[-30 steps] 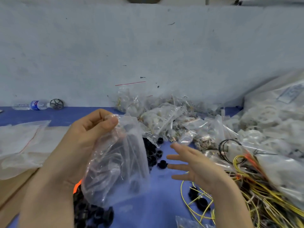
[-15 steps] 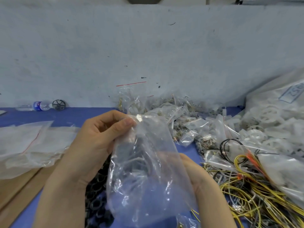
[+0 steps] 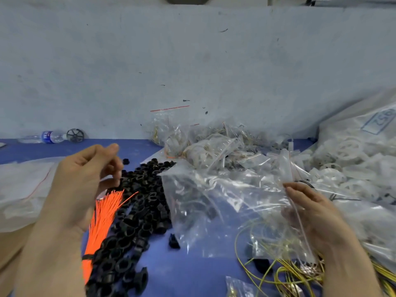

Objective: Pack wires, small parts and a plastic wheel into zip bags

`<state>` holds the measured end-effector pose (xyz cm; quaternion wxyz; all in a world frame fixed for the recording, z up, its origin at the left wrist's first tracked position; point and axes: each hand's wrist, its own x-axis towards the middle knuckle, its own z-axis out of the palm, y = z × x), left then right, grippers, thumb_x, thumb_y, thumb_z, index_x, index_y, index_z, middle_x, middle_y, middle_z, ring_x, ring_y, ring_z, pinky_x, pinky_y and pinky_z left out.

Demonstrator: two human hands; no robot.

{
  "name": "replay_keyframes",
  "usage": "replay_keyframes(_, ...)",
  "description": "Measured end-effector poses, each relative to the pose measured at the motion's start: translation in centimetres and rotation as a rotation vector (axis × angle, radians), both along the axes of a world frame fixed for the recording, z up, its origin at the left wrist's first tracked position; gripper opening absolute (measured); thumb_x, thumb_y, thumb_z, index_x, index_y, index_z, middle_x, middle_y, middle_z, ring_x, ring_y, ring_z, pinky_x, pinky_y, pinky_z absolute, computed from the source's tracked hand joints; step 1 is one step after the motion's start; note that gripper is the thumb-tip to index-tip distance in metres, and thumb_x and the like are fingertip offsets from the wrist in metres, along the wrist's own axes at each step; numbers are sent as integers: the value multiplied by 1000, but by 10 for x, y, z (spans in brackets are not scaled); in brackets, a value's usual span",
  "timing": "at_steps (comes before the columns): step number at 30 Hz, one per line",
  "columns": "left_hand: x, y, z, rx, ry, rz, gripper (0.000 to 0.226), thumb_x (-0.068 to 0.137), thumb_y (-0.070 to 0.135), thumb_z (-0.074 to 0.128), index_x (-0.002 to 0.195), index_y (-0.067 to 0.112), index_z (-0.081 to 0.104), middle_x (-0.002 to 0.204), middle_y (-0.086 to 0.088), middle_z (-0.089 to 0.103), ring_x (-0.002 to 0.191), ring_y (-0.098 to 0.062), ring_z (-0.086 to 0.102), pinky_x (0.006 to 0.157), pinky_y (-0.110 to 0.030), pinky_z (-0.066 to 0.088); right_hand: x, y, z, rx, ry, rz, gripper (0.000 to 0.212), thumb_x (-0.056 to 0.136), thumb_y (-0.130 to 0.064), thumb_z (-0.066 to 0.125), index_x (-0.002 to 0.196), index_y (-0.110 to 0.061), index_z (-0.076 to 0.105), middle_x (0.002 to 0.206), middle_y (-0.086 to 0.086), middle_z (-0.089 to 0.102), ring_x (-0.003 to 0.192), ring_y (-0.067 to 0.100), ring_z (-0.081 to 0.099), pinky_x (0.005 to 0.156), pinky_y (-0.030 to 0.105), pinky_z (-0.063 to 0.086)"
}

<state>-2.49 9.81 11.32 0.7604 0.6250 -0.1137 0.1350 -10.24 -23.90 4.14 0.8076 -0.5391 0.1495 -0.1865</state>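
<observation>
Pinching the limp, slippery, light bag [image 3: 225, 206] at its right edge with our right hand [image 3: 315, 213]; left hand [image 3: 85, 179] loosely curled, empty; best held by the rim.

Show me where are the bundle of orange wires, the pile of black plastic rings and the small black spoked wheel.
Bundle of orange wires [image 3: 100, 219]: head view, middle of the strands.
Pile of black plastic rings [image 3: 139, 202]: head view, centre of the heap.
Small black spoked wheel [image 3: 75, 135]: head view, its hub.

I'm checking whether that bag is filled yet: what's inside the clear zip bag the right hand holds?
Through the clear zip bag held by the right hand, only dim dark shapes show; inside or beneath, I cannot tell.
</observation>
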Motion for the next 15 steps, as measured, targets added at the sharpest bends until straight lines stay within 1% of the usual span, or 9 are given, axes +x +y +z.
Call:
replay_keyframes(2, -3, -10, 0, 85, -10, -28, 36, 82, 28, 62, 47, 22, 62, 52, 3, 57, 44, -9, 48, 44, -15, 43, -2, 8, 9, -25, -3, 72, 15, 66, -8, 67, 79, -14, 73, 66, 3, 66, 51, 21, 65, 49, 27, 55)
replay_keyframes(4, -9, -30, 0, 233, 6, -119, 33, 85, 26, 63, 53, 21, 65, 58, -2, 64, 46, -12, 53, 45, -19, 47, -1, 22, 19, -29, -11, 134, 27, 63, -4, 66, 90, -8, 67, 73, 9, 69, 59, 29, 69, 55, 33, 59)
replay_keyframes(5, -14, -44, 0, 312, 26, -193, 29, 87, 24, 63, 59, 20, 66, 64, -5, 68, 50, -14, 58, 47, -21, 50, -1, 31, 25, -29, -33, 175, 32, 63, -2, 66, 95, -6, 63, 76, 13, 69, 64, 33, 70, 58, 38, 59)
replay_keyframes(7, -27, -73, -3, 435, 88, -349, 11, 88, 28, 63, 82, 19, 65, 78, -5, 72, 59, -17, 66, 54, -27, 55, 0, 50, 38, -57, -98, 264, 37, 65, -2, 65, 101, -5, 59, 81, 20, 66, 77, 39, 70, 65, 48, 59)
replay_keyframes(8, -32, -86, -5, 482, 110, -402, 14, 86, 33, 65, 95, 22, 62, 86, -3, 71, 63, -16, 68, 57, -28, 56, -1, 58, 44, -103, -124, 310, 37, 66, -3, 65, 102, -6, 59, 84, 21, 66, 83, 39, 69, 70, 51, 58)
replay_keyframes(9, -35, -97, -9, 519, 113, -428, 26, 82, 39, 68, 105, 28, 59, 92, 1, 69, 67, -14, 70, 59, -27, 57, -2, 66, 48, -180, -137, 351, 35, 70, -4, 66, 104, -8, 59, 90, 21, 68, 88, 37, 69, 76, 51, 57)
replay_keyframes(11, -37, -106, -13, 572, 73, -386, 42, 78, 42, 71, 116, 37, 52, 97, 5, 64, 67, -9, 69, 58, -24, 57, -2, 81, 53, -349, -147, 423, 30, 83, -1, 60, 111, -12, 58, 98, 16, 72, 96, 30, 69, 82, 42, 57)
replay_keyframes(13, -33, -101, -13, 600, -2, -279, 40, 82, 29, 70, 117, 37, 52, 90, 3, 62, 64, -7, 67, 56, -21, 55, -1, 88, 55, -364, -184, 504, 34, 89, 7, 49, 116, -11, 57, 101, 15, 72, 99, 26, 68, 86, 33, 56)
replay_keyframes(15, -26, -88, -12, 639, -57, -177, 39, 84, 13, 65, 111, 38, 54, 80, 4, 61, 65, -5, 64, 54, -12, 50, 1, 90, 55, -282, -256, 526, 36, 88, 11, 44, 116, -8, 57, 101, 17, 72, 99, 29, 68, 85, 32, 56)
